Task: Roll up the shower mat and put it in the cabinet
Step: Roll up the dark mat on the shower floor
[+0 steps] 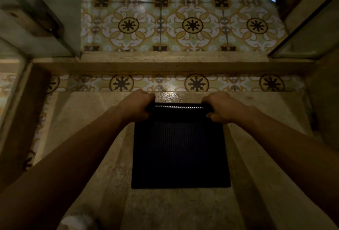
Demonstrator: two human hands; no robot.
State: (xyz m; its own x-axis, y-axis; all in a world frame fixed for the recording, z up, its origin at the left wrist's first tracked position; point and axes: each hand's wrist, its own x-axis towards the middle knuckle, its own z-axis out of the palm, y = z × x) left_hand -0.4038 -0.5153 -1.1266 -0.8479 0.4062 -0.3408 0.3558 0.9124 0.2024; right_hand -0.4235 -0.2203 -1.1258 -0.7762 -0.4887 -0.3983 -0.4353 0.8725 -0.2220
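A dark, finely textured shower mat lies flat on the beige stone shower floor, in the middle of the view. Its far edge is curled into a thin roll. My left hand grips the roll's left end and my right hand grips its right end, fingers wrapped over it. Both forearms reach forward from the bottom corners. No cabinet is visible.
A raised stone threshold crosses the view beyond the mat. Patterned yellow and brown floor tiles lie past it. A glass door panel with a metal hinge stands at upper left, another glass panel at upper right.
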